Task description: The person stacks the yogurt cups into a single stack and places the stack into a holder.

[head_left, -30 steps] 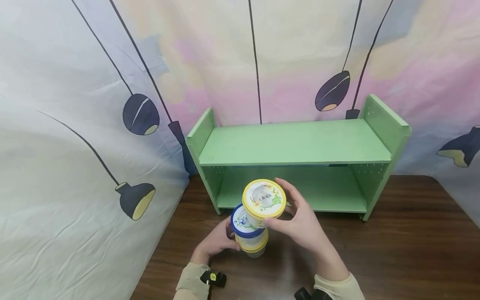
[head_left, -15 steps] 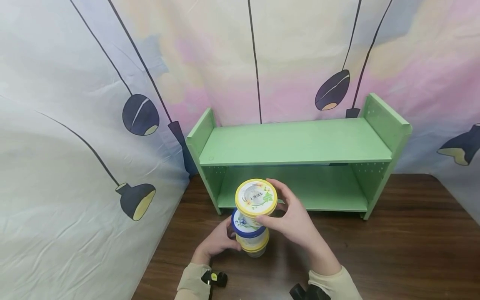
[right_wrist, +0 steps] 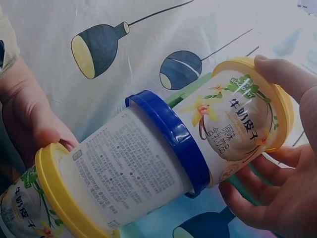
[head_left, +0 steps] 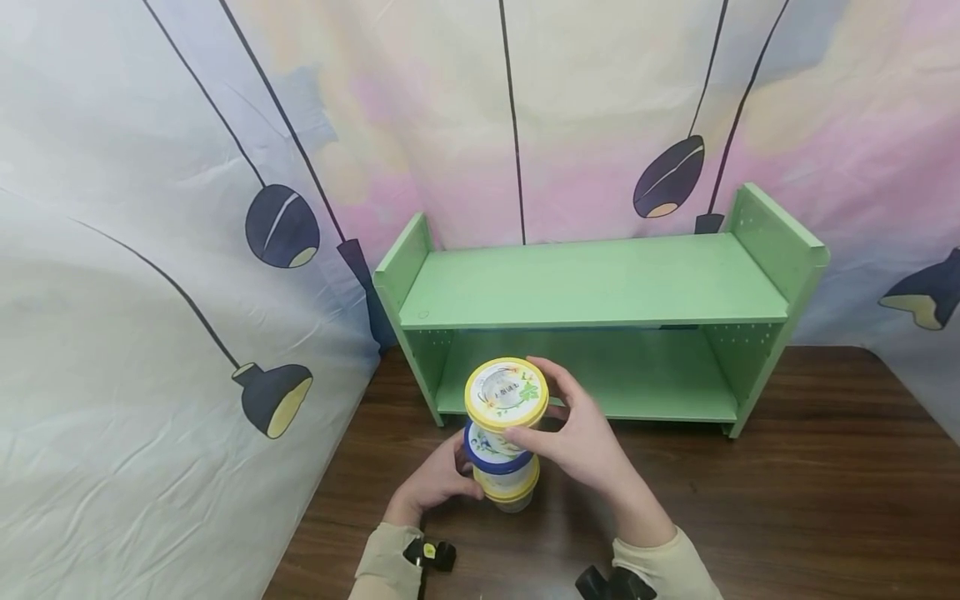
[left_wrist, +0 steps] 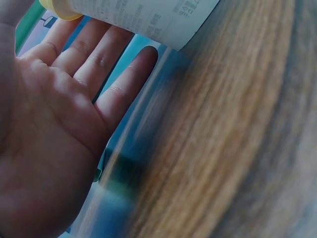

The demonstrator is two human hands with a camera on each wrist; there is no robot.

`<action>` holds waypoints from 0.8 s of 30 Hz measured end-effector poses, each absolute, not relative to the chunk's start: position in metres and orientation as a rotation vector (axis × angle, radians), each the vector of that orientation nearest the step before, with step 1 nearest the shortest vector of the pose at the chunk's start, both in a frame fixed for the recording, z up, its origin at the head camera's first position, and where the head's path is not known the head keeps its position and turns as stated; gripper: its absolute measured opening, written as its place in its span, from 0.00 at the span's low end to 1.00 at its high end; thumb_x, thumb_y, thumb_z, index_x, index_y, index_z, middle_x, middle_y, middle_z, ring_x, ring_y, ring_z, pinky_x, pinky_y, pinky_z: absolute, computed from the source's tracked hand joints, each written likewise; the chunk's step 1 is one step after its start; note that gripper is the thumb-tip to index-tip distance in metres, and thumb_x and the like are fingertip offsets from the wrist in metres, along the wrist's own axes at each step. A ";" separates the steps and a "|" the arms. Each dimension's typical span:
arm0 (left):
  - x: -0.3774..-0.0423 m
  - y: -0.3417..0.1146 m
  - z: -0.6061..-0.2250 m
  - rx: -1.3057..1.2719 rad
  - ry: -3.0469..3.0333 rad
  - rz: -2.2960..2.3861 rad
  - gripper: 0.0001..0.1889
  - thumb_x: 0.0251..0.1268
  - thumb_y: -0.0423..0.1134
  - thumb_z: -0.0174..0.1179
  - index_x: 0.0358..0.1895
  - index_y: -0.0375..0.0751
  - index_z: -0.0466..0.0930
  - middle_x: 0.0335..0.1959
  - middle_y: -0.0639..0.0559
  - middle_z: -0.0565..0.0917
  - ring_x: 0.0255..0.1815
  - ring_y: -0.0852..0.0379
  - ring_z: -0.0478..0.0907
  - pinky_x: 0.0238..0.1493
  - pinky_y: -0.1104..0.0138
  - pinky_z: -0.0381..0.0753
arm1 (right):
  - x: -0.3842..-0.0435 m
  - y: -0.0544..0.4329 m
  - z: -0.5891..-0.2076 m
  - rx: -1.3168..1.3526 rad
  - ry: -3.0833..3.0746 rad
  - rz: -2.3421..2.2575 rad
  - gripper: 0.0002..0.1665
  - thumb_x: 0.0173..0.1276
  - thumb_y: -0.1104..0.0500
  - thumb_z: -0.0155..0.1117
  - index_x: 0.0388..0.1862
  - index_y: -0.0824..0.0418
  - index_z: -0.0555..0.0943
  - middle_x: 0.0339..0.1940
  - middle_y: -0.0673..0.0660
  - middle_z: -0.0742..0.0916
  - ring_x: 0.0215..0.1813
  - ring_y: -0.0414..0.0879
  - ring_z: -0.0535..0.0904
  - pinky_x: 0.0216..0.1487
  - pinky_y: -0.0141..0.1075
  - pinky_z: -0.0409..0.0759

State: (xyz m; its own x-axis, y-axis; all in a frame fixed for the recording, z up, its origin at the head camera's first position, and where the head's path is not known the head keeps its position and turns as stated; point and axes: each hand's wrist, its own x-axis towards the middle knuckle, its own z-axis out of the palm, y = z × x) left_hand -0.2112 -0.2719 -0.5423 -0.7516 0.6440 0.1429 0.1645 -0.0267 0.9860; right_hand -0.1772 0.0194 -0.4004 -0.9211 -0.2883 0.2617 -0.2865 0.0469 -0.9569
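Three paper tubs stand in a stack on the table. On top is a yellow-lidded tub (head_left: 507, 393) printed with flowers, its base at the lid of the blue-lidded tub (right_wrist: 124, 171). My right hand (head_left: 581, 437) holds the top tub, thumb and fingers on either side near its lid. Another yellow-lidded tub (right_wrist: 22, 208) is lowest. My left hand (head_left: 431, 485) steadies this bottom tub, thumb at its lid rim and fingers round the far side. Seen from the left wrist, the left fingers (left_wrist: 91, 64) reach behind a white printed tub (left_wrist: 153, 20).
Behind the stack is a green two-tier shelf (head_left: 600, 283) with raised side panels. The dark wooden table (head_left: 825, 500) extends to the right. A curtain (head_left: 585, 125) printed with hanging lamps covers the back and left side.
My right hand has brought the top tub leftward, more squarely over the blue lid. My left hand has stayed at the bottom tub.
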 end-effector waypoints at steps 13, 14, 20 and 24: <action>-0.210 -0.271 -0.540 0.818 1.891 1.843 0.47 0.62 0.46 0.80 0.81 0.45 0.63 0.74 0.42 0.77 0.74 0.44 0.75 0.74 0.55 0.73 | -0.178 0.012 -0.399 -0.670 2.263 -2.081 0.56 0.55 0.52 0.89 0.80 0.48 0.70 0.67 0.51 0.81 0.70 0.49 0.75 0.68 0.52 0.79; -0.210 -0.271 -0.540 0.821 1.896 1.842 0.47 0.62 0.46 0.80 0.81 0.45 0.63 0.74 0.41 0.77 0.74 0.44 0.75 0.74 0.55 0.74 | -0.178 0.012 -0.399 -0.676 2.261 -2.085 0.56 0.55 0.53 0.89 0.80 0.49 0.70 0.67 0.52 0.81 0.69 0.49 0.75 0.68 0.52 0.79; -0.211 -0.271 -0.542 0.835 1.901 1.833 0.48 0.62 0.45 0.81 0.82 0.44 0.62 0.74 0.41 0.77 0.74 0.44 0.75 0.73 0.54 0.75 | -0.177 0.010 -0.398 -0.686 2.276 -2.082 0.57 0.54 0.53 0.89 0.81 0.51 0.69 0.66 0.51 0.82 0.69 0.48 0.75 0.67 0.52 0.80; -0.211 -0.272 -0.543 0.829 1.896 1.830 0.48 0.62 0.46 0.81 0.82 0.46 0.62 0.75 0.41 0.76 0.75 0.44 0.74 0.74 0.54 0.74 | -0.177 0.009 -0.399 -0.678 2.271 -2.074 0.57 0.55 0.52 0.89 0.81 0.52 0.69 0.66 0.51 0.82 0.70 0.50 0.75 0.67 0.52 0.79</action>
